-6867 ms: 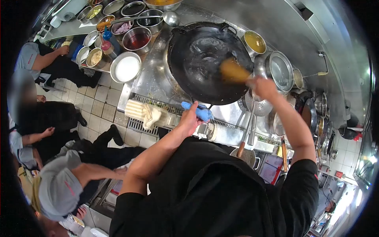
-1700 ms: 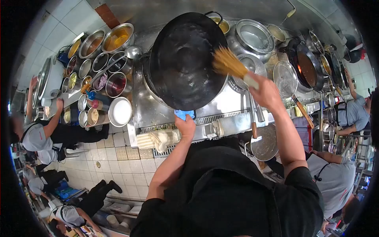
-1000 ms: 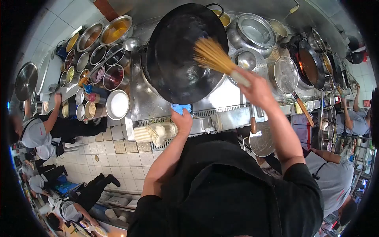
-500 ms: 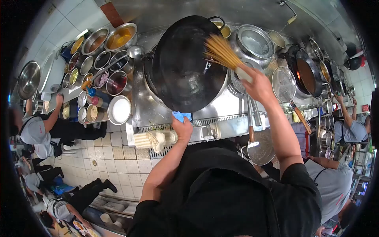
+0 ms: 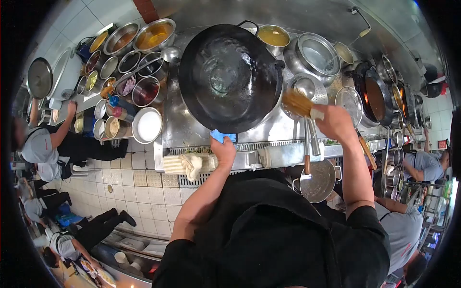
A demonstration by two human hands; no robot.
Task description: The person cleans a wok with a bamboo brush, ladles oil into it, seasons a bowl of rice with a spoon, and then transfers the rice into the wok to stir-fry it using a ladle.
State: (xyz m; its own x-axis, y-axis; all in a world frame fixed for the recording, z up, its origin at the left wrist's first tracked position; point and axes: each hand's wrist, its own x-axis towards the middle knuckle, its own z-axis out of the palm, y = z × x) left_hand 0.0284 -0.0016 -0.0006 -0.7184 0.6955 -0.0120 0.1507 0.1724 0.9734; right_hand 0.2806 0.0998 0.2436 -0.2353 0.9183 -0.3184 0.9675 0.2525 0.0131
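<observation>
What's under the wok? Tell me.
Around the wok, steel stovetop shows; the left hand holds a blue cloth at its near rim. Whatever lies directly beneath is covered and cannot be seen.

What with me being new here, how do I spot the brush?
Find the biggest black wok, at the top centre of the view. Just to its right, the right hand grips the brush. It is tan and bristly, unlike the metal ladle and strainer beside it.
</observation>
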